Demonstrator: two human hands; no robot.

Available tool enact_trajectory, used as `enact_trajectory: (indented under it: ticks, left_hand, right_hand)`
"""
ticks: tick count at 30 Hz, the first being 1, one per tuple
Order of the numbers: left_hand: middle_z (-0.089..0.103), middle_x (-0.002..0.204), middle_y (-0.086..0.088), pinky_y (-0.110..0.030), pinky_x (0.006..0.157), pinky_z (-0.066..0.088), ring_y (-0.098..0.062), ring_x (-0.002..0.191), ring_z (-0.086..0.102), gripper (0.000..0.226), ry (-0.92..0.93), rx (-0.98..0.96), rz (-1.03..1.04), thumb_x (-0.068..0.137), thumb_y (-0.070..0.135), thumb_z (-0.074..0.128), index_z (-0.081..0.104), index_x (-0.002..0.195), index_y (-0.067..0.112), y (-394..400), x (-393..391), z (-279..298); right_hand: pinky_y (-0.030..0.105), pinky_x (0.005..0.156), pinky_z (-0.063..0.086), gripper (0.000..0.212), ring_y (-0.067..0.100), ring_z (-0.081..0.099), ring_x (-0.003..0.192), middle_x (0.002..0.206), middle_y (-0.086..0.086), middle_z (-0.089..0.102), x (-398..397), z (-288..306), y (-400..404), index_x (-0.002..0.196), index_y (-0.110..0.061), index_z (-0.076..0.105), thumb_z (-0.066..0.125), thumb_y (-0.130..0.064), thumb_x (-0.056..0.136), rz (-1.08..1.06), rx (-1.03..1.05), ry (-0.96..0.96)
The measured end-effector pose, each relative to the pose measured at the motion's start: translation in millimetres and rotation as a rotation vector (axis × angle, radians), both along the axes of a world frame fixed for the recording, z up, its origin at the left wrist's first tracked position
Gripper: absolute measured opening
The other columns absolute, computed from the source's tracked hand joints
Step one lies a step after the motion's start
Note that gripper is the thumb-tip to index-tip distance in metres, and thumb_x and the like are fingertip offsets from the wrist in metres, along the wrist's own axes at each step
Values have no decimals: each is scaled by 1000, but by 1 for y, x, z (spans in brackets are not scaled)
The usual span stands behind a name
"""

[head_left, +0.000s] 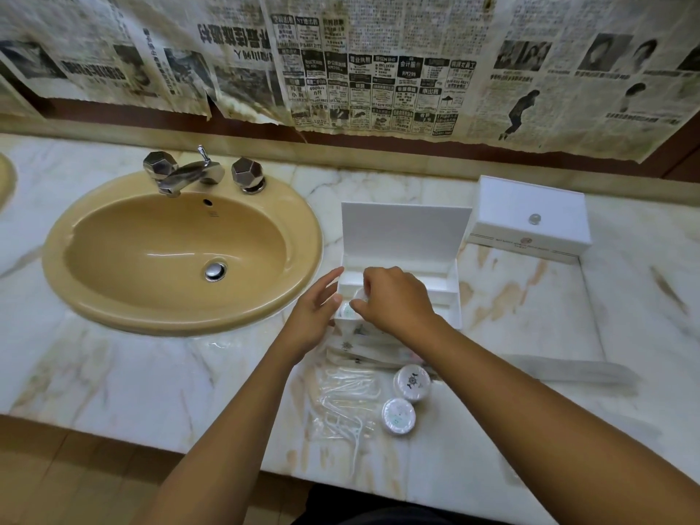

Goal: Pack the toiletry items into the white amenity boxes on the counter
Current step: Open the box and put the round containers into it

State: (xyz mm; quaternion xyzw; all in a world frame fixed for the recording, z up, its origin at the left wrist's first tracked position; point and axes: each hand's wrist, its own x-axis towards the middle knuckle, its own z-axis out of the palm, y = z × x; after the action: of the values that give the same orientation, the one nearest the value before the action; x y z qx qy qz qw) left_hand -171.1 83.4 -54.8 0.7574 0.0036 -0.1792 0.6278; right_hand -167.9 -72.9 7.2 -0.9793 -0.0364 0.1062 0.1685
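R hand [394, 297] setting a round packet [346, 309] into the open amenity box [450, 286], L hand [314, 316] steadying.

R fingers curled, pinching what looks like a small round wrapped item just under the fingertips, at the box's near-left compartment; a 2nd round piece [360, 294] sits right behind the fingertips, partly hidden. L fingers loose and spread, flat vs the box's left wall, gripping nothing. Box long axis runs L–R across the fingers, lid up behind. Remaining stock lies wrist-side of both hands: sachets [363, 341], floss picks [341, 403], two round pucks [411, 381]. R hand nearer to those. Closed box [530, 217] well off past the R fingers.
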Motion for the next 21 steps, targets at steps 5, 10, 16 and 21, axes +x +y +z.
enact_trajectory:
  ticks: [5,10,16,21]
  left_hand:
    - [44,144,8,-11,80,49,2,133,36,43,-4,-2,-1,103,21,48,42,140,40,1,2,-2]
    - [46,147,0,-12,77,48,-10,139,40,42,19,-30,11,103,18,49,44,137,43,2,3,-5]
    - [43,150,2,-9,79,47,4,130,37,44,7,-13,0,103,17,48,43,143,35,3,3,-6]
    - [43,150,0,-7,80,47,6,129,37,44,6,-12,-7,103,18,48,43,143,36,3,3,-5]
  right_hand:
    - [29,66,38,25,27,59,87,88,6,58,9,-19,13,88,-14,57,62,-38,87,-6,-56,50]
    - [29,67,40,29,29,60,89,93,9,62,13,-27,21,93,-11,61,63,-38,87,1,-55,75]
    - [30,68,44,29,27,61,85,90,8,64,14,-34,17,95,-9,64,63,-37,87,-29,61,158]
    - [32,75,50,33,20,63,86,96,5,68,11,-36,8,102,-13,65,60,-43,88,-57,262,217]
